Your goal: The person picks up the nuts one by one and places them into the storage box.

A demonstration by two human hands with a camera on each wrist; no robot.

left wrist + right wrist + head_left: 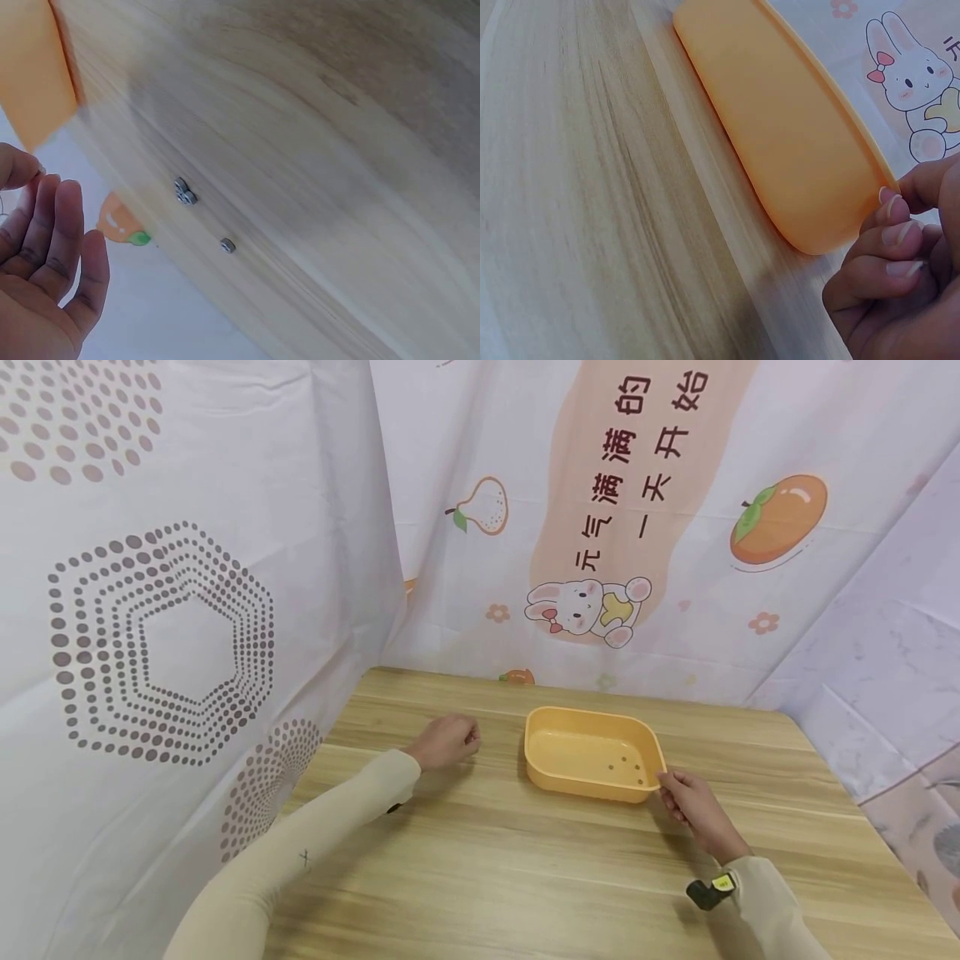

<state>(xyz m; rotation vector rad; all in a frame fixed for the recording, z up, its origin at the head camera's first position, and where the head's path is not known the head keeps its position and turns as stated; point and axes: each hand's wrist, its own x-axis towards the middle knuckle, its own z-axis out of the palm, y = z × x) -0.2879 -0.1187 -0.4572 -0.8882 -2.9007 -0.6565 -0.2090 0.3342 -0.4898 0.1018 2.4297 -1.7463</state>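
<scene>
Across the white printed cloth at the back, dark brown lettering reads 元气满满的 一天开始; the yellow label on the right wrist's black device is too small to read. The right hand pinches the near right rim of a yellow-orange rectangular plastic basin, which sits on the wood-grain table. Left of it, the left hand has curled fingers, thumb meeting forefinger; whether it holds anything, I cannot tell. Small grey metal rings lie nearby.
</scene>
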